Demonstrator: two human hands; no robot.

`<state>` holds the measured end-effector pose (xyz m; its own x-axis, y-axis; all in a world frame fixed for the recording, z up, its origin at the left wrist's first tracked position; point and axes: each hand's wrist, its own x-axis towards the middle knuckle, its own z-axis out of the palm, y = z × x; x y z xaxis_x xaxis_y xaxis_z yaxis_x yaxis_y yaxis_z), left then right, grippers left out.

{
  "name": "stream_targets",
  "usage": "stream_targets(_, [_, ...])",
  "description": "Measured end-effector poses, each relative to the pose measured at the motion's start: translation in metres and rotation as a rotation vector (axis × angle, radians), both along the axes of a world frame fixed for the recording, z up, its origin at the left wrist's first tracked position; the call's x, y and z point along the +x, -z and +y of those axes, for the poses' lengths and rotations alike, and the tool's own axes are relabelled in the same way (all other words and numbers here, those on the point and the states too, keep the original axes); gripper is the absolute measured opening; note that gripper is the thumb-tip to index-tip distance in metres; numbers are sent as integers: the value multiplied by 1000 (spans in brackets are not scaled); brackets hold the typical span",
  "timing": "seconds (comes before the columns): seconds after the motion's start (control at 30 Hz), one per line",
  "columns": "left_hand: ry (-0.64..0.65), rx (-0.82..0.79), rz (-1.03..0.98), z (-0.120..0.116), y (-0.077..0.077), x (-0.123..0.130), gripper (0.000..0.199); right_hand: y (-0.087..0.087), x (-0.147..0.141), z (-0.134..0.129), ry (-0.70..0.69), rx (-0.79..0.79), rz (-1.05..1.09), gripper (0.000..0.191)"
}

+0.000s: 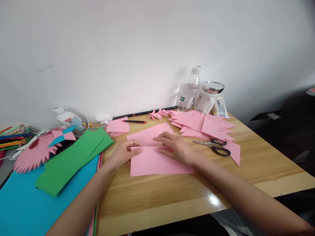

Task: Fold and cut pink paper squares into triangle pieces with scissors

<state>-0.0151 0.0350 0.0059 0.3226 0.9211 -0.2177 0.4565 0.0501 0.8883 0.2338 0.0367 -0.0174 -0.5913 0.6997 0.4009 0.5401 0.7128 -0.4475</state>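
one pink sheet (159, 164) lies beneath the right hand (176, 146).

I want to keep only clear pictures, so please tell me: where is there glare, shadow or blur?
Head view: bright glare on the table near its front edge; head view: soft shadow on the wall left of the bottle; head view: no obvious blur on the left hand, right hand or pink paper.
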Motion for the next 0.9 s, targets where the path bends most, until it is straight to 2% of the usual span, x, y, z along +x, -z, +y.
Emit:
stream_targets(0.13, [26, 74, -30, -1, -3, -1, 33, -4, 4, -2, -54, -209, 8, 38])
stream_targets(0.23, [61, 60, -74, -2, -3, -2, 43, -5, 4, -1, -100, -298, -21, 34])
stream_targets(0.4, [63, -135, -285, -6, 0, -1, 74, -1, 3, 0, -68, -255, -27, 34])
stream_targets(0.5, [72, -103, -224, -6, -2, 2, 62, 2, 3, 1, -83, -212, -34, 34])
stream_targets(0.63, [198, -42, -153, -6, -7, 4, 46, 5, 3, 1, -59, -184, -22, 33])
stream_targets(0.8, [389, 42, -95, -5, -6, 3, 43, 4, 3, 1, -12, -203, -51, 27])
stream_targets(0.9, [398, 4, -73, -6, -2, 5, 47, 2, 2, 0, 13, -217, -67, 21])
